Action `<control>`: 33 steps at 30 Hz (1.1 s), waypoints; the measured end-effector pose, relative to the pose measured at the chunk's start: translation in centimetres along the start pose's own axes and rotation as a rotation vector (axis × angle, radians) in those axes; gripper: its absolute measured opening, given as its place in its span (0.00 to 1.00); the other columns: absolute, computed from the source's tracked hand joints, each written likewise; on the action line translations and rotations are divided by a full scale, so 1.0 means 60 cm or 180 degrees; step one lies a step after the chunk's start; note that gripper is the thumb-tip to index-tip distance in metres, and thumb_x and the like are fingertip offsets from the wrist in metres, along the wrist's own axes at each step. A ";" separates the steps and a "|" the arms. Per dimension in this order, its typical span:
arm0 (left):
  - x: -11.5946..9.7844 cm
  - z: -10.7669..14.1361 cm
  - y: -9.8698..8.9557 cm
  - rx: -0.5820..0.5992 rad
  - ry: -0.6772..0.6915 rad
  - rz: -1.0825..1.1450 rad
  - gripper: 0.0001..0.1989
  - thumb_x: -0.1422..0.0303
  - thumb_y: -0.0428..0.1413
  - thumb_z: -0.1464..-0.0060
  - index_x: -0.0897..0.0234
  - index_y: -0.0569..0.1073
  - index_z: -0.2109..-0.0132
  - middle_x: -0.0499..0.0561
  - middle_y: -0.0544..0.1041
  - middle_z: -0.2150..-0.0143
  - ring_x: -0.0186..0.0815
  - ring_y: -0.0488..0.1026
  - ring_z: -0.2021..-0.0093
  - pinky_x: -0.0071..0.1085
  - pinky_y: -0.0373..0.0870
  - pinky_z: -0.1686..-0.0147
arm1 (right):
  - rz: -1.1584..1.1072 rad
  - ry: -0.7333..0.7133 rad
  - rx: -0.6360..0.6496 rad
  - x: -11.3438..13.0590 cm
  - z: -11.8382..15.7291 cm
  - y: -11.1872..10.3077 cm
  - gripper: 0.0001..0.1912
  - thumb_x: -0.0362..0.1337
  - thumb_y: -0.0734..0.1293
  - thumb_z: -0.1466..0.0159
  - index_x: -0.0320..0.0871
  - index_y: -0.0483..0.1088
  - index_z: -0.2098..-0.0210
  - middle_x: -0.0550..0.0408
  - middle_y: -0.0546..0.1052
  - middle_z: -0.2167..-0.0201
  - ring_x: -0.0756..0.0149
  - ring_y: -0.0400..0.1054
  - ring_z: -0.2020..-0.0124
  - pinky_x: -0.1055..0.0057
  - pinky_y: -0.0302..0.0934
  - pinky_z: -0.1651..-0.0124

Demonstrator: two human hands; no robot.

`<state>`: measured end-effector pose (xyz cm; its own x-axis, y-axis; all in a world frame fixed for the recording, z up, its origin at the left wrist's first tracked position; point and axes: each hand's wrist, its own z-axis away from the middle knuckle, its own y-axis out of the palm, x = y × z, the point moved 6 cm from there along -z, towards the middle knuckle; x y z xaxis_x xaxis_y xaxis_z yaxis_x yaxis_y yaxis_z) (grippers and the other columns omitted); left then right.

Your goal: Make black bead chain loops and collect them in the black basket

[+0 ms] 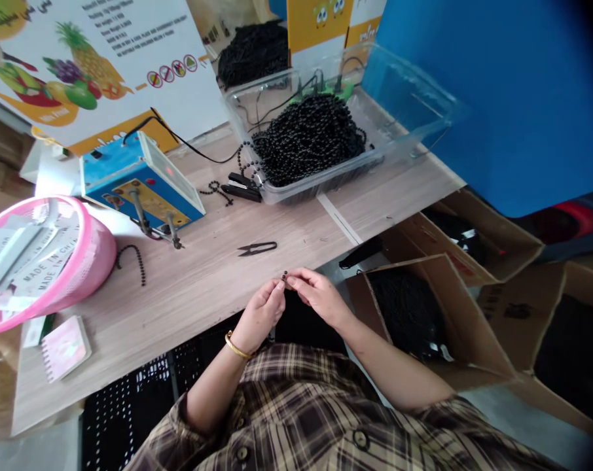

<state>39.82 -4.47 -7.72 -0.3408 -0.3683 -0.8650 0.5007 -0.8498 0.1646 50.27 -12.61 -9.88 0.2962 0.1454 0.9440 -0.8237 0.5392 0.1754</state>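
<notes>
Black bead strand (284, 277) pinched in fingertips of 2 hands, left hand (262, 311) and right hand (319, 297), lower centre, held close over laminate table edge (203, 328); black snips (257, 248) lie just beyond, within reach; bead-filled clear tub (321, 180) upper centre.

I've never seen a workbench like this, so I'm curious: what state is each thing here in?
Person's left hand: raised, pinching a small black bead strand.
Person's right hand: raised, pinching the same strand.
Black metal thread snips: closed, lying on the table.
Blue metal bench machine: red light lit.
Clear plastic tub: open, heaped with black bead strands.
Brown cardboard box: flaps open.
</notes>
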 end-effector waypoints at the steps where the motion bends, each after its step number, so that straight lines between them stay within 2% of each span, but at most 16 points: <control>1: 0.001 -0.001 0.001 -0.0022 0.0020 -0.0069 0.23 0.46 0.54 0.41 0.63 0.65 0.60 0.38 0.56 0.78 0.23 0.48 0.81 0.21 0.47 0.83 | 0.0027 -0.0061 -0.0033 0.001 0.003 0.001 0.20 0.50 0.68 0.35 0.39 0.74 0.55 0.55 0.72 0.67 0.71 0.63 0.71 0.74 0.59 0.66; 4: 0.001 -0.005 0.006 -0.0033 0.0148 -0.0412 0.22 0.47 0.52 0.39 0.64 0.65 0.61 0.40 0.58 0.78 0.24 0.52 0.80 0.21 0.51 0.82 | 0.0104 -0.0269 -0.0184 0.004 0.005 -0.006 0.17 0.48 0.69 0.35 0.40 0.74 0.57 0.55 0.74 0.63 0.68 0.68 0.61 0.72 0.62 0.55; 6: 0.001 -0.006 0.011 0.0083 0.0143 -0.0559 0.22 0.47 0.52 0.38 0.64 0.65 0.62 0.40 0.58 0.78 0.24 0.52 0.80 0.21 0.52 0.82 | 0.0136 -0.0338 -0.0154 0.005 0.006 -0.014 0.15 0.46 0.68 0.35 0.40 0.73 0.57 0.55 0.74 0.63 0.68 0.68 0.60 0.72 0.62 0.54; 9: 0.007 -0.004 0.025 0.0465 -0.0265 -0.0355 0.23 0.45 0.51 0.39 0.64 0.66 0.61 0.38 0.54 0.80 0.23 0.47 0.82 0.21 0.46 0.84 | -0.0144 -0.0229 0.0267 0.001 0.010 -0.019 0.18 0.48 0.68 0.35 0.39 0.70 0.56 0.57 0.72 0.69 0.72 0.64 0.70 0.75 0.60 0.65; 11: 0.011 0.000 0.040 0.0785 -0.0606 -0.0099 0.23 0.46 0.52 0.39 0.64 0.66 0.60 0.37 0.51 0.80 0.23 0.42 0.83 0.20 0.41 0.85 | -0.0453 -0.0067 0.0665 -0.005 0.018 -0.016 0.19 0.49 0.69 0.34 0.38 0.68 0.56 0.58 0.71 0.73 0.75 0.57 0.78 0.77 0.52 0.75; 13: 0.012 0.001 0.054 0.1018 -0.0801 -0.0013 0.23 0.46 0.51 0.39 0.65 0.67 0.59 0.36 0.51 0.81 0.23 0.42 0.83 0.20 0.41 0.85 | -0.0674 0.0018 0.0804 -0.012 0.024 -0.019 0.20 0.50 0.69 0.34 0.39 0.66 0.58 0.60 0.69 0.75 0.77 0.52 0.81 0.78 0.45 0.79; 15: 0.012 -0.005 0.058 0.1008 -0.0777 -0.0269 0.25 0.45 0.48 0.37 0.65 0.68 0.56 0.39 0.57 0.80 0.24 0.50 0.83 0.21 0.50 0.84 | -0.0811 -0.0027 0.0386 -0.021 0.023 -0.042 0.20 0.51 0.70 0.35 0.39 0.65 0.61 0.60 0.69 0.76 0.78 0.51 0.83 0.79 0.43 0.81; 18: 0.013 -0.021 0.044 0.0772 -0.0439 -0.1162 0.27 0.45 0.45 0.36 0.66 0.71 0.54 0.44 0.66 0.75 0.28 0.65 0.78 0.25 0.65 0.77 | -0.1048 -0.0344 -0.1040 -0.033 0.020 -0.118 0.20 0.51 0.71 0.36 0.40 0.65 0.63 0.58 0.71 0.72 0.77 0.56 0.83 0.79 0.49 0.82; 20: 0.018 -0.028 0.029 0.0751 -0.0299 -0.1681 0.26 0.46 0.46 0.36 0.66 0.72 0.54 0.44 0.66 0.75 0.28 0.67 0.76 0.26 0.67 0.72 | -0.1151 -0.0577 -0.1832 -0.039 0.022 -0.171 0.20 0.51 0.71 0.38 0.40 0.65 0.64 0.56 0.73 0.69 0.76 0.59 0.82 0.78 0.53 0.82; 21: 0.022 -0.029 0.019 0.0763 -0.0301 -0.1827 0.26 0.46 0.47 0.36 0.66 0.72 0.54 0.43 0.65 0.75 0.28 0.66 0.76 0.26 0.67 0.72 | -0.1139 -0.0631 -0.2050 -0.042 0.022 -0.191 0.21 0.51 0.72 0.38 0.40 0.65 0.64 0.55 0.73 0.69 0.75 0.60 0.81 0.78 0.56 0.81; 24: 0.031 -0.026 -0.013 0.0693 -0.0475 -0.1880 0.27 0.44 0.48 0.38 0.66 0.72 0.54 0.42 0.63 0.75 0.28 0.63 0.76 0.26 0.65 0.73 | -0.0970 -0.0554 -0.2131 -0.048 0.010 -0.219 0.22 0.53 0.72 0.40 0.40 0.65 0.64 0.54 0.74 0.69 0.73 0.63 0.81 0.77 0.60 0.81; 27: 0.034 -0.021 -0.034 0.0565 -0.0564 -0.1825 0.29 0.42 0.48 0.40 0.66 0.71 0.55 0.41 0.61 0.76 0.28 0.61 0.77 0.26 0.63 0.74 | -0.0892 -0.0494 -0.2064 -0.049 0.000 -0.216 0.23 0.54 0.72 0.41 0.41 0.64 0.65 0.54 0.74 0.70 0.72 0.65 0.81 0.76 0.64 0.80; 33: 0.042 -0.019 -0.041 0.0507 -0.0606 -0.1775 0.32 0.39 0.49 0.43 0.66 0.70 0.54 0.41 0.62 0.76 0.28 0.61 0.77 0.27 0.62 0.74 | -0.0896 -0.0545 -0.2070 -0.051 -0.008 -0.209 0.25 0.57 0.70 0.39 0.42 0.62 0.65 0.55 0.73 0.70 0.71 0.66 0.80 0.74 0.68 0.79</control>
<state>38.64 -2.84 -10.83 -0.6609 0.0999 -0.7438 0.0858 -0.9745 -0.2072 59.93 -19.40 -15.12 0.3311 -0.1745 0.9273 -0.2578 0.9286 0.2668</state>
